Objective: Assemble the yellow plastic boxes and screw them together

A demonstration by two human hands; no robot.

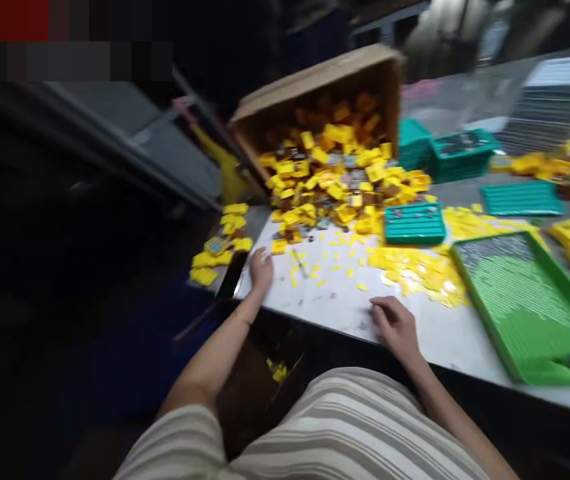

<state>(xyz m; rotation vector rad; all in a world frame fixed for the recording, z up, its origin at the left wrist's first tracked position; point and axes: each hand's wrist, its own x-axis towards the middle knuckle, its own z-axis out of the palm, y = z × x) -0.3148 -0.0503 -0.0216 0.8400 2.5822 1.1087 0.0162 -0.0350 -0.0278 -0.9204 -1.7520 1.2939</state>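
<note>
My left hand [261, 270] is at the left edge of the white work surface [325, 310], its fingers curled in. Whatever sits in them, if anything, is too blurred to name. My right hand [399, 328] is over the front of the surface, thumb and fingers drawn together; what may be between them cannot be made out. Small yellow strips and a thin tool-like object [299, 265] lie between the hands. Beyond them, a heap of yellow plastic parts [335, 190], mixed with metal-looking bits, spills from a tipped cardboard box [322, 70].
A green tray [529, 327] stands at the right, with a dark blurred shape at its corner. Flat yellow pieces [425, 273] lie beside a teal tray [415, 225]. A teal bin [465, 153] stands behind. More yellow parts [219, 250] rest past the left edge.
</note>
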